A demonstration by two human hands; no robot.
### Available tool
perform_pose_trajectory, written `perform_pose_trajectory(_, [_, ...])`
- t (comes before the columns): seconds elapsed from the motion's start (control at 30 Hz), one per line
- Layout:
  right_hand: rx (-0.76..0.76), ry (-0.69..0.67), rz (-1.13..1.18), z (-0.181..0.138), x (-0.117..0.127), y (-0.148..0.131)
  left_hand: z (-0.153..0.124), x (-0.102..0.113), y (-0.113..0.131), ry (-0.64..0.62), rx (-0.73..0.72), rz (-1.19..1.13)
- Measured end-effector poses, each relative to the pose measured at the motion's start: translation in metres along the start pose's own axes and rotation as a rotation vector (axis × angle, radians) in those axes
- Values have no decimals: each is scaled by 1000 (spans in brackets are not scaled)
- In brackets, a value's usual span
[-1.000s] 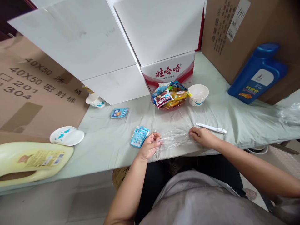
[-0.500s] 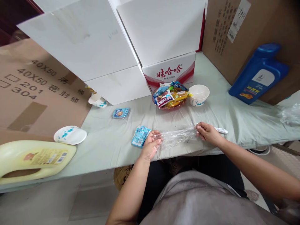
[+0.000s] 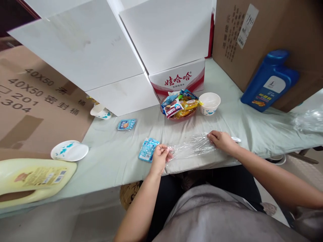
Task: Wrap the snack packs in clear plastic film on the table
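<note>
A sheet of clear plastic film (image 3: 190,147), crinkled and see-through, stretches between my two hands just over the front of the table. My left hand (image 3: 160,156) pinches its left end, beside blue snack packets (image 3: 147,150). At the other end my right hand (image 3: 222,141) grips the film between thumb and fingers. A white object (image 3: 236,139) pokes out behind my right hand; its kind is unclear. Beyond the film stands a reddish bowl (image 3: 181,118) heaped with wrapped snacks (image 3: 180,104), and a white paper bowl (image 3: 210,103) is close on its right.
White boxes (image 3: 174,37) wall off the back. At left are a yellow jug (image 3: 37,178), a tipped paper bowl (image 3: 70,150), another paper bowl (image 3: 101,111) and a blue packet (image 3: 127,124). A blue bottle (image 3: 270,80) leans by a brown carton (image 3: 252,33) at right.
The view has shifted slightly, so most things appear a little further left. Both hands still hold the film, which now hangs a bit lower and flatter near my right hand.
</note>
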State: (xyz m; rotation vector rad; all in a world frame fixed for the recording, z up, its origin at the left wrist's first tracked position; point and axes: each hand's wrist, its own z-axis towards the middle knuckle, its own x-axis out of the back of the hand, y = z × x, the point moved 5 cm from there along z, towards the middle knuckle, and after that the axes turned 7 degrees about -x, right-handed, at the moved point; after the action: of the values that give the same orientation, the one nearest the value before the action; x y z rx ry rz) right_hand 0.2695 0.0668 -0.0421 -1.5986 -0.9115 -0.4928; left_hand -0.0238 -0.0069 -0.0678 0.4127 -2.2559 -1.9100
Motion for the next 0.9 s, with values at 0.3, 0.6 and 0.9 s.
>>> perform_pose_trajectory(0.3, [13, 100, -407, 3, -5, -14, 9, 12, 8, 126, -106, 177])
perform_pose_trajectory(0.6, [142, 192, 303, -14, -21, -7, 4, 13, 2, 118, -1, 8])
perform_pose_trajectory(0.9, [187, 256, -234, -14, -32, -16, 16, 30, 6, 164, -64, 108])
